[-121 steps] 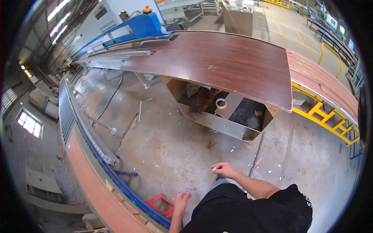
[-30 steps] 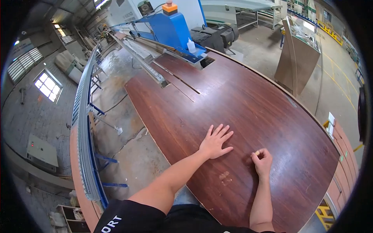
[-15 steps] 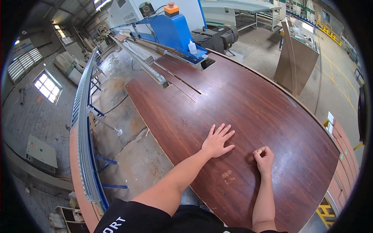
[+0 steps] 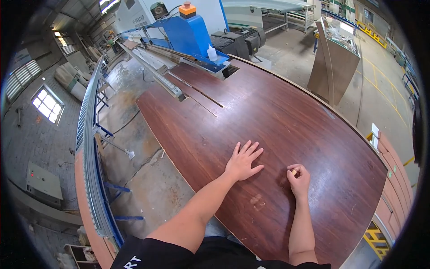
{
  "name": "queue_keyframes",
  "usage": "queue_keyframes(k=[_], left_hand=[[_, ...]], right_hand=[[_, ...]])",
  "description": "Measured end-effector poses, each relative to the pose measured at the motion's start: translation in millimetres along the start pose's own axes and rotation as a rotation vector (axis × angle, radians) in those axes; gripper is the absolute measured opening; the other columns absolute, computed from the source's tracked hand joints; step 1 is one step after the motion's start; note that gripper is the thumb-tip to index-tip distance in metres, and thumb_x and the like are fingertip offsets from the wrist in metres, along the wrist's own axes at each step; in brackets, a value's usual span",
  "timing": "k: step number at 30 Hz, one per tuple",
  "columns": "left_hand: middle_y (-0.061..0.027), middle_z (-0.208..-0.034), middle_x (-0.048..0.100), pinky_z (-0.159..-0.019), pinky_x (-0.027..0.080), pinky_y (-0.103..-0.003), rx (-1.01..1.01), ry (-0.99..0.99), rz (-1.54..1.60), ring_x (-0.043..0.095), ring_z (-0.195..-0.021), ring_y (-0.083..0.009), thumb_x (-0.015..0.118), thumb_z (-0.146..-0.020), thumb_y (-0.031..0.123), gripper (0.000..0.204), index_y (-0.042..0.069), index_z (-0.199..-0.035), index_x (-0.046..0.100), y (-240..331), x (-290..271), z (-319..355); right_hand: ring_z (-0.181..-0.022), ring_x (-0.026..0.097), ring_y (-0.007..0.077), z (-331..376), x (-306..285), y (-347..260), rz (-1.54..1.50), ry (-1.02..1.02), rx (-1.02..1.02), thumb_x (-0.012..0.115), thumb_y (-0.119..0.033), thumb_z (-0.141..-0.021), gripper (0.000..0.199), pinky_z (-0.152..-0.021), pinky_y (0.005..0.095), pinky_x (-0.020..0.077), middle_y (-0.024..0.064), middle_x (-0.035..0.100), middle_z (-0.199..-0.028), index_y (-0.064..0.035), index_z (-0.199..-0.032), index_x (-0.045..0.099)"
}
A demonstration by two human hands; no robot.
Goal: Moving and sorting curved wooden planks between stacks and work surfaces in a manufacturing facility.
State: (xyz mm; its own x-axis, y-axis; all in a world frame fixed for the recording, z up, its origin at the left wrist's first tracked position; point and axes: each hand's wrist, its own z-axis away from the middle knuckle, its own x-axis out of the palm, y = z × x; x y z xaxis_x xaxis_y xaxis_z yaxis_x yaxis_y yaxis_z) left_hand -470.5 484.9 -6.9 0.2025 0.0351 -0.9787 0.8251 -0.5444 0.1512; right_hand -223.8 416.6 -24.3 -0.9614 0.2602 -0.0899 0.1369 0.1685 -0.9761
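My left hand (image 4: 242, 164) lies flat on a dark red-brown wood-grain table top (image 4: 268, 116), its fingers spread and holding nothing. To the right of it and a little nearer, my right hand (image 4: 300, 184) is closed in a pinch just at the surface. Between its thumb and curled forefinger shows a small pale yellow piece (image 4: 294, 172); too little of it is visible to tell its kind. A few light scuff marks (image 4: 257, 201) show on the board between my forearms.
A blue and white machine (image 4: 190, 38) with an orange button stands at the far end, a small white bottle (image 4: 212, 53) on its ledge. A roller conveyor (image 4: 92, 134) runs along the left. Curved brown panels (image 4: 333, 62) stand upright at the far right.
The whole view has shifted slightly, moving the scene leftward. My left hand stays flat on the board. My right hand has turned a little, and the yellow piece in its pinch shows more clearly.
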Motion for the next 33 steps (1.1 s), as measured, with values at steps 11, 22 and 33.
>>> queue_keyframes(k=[11, 22, 33], left_hand=[[-0.0069, -0.154, 0.031, -0.118, 0.013, -0.052, 0.0, 0.004, 0.011, 0.023, -0.145, -0.0272, 0.05, -0.091, 0.056, 0.066, 0.021, -0.146, 0.039, -0.2, 0.0, -0.8], [-0.0078, -0.154, 0.032, -0.118, 0.014, -0.053, 0.005, 0.023, 0.006, 0.025, -0.144, -0.0285, 0.05, -0.091, 0.056, 0.065, 0.02, -0.145, 0.04, 0.3, -0.8, 1.3], [-0.0071, -0.156, 0.029, -0.118, 0.012, -0.052, -0.008, -0.002, 0.0, 0.022, -0.145, -0.0276, 0.047, -0.092, 0.056, 0.066, 0.02, -0.147, 0.037, -1.3, -0.4, 1.7]], right_hand=[[-0.074, 0.056, 0.0089, -0.7, -2.3, 12.9, 0.024, -0.014, 0.038, 0.062, -0.001, -0.074, 0.015, -0.067, 0.024, 0.0441, 0.0065, 0.069, -0.088, -0.0037, -0.067, 0.049], [-0.079, 0.061, 0.0134, 0.4, 1.2, 0.6, 0.077, -0.025, 0.062, 0.07, -0.002, -0.075, 0.02, -0.074, 0.0273, 0.0472, 0.008, 0.068, -0.083, -0.0022, -0.068, 0.051], [-0.065, 0.06, 0.0089, 1.8, 3.5, -5.2, 0.108, -0.037, 0.126, 0.076, -0.003, -0.076, 0.01, -0.061, 0.0231, 0.0473, 0.0037, 0.067, -0.072, 0.0011, -0.073, 0.067]])
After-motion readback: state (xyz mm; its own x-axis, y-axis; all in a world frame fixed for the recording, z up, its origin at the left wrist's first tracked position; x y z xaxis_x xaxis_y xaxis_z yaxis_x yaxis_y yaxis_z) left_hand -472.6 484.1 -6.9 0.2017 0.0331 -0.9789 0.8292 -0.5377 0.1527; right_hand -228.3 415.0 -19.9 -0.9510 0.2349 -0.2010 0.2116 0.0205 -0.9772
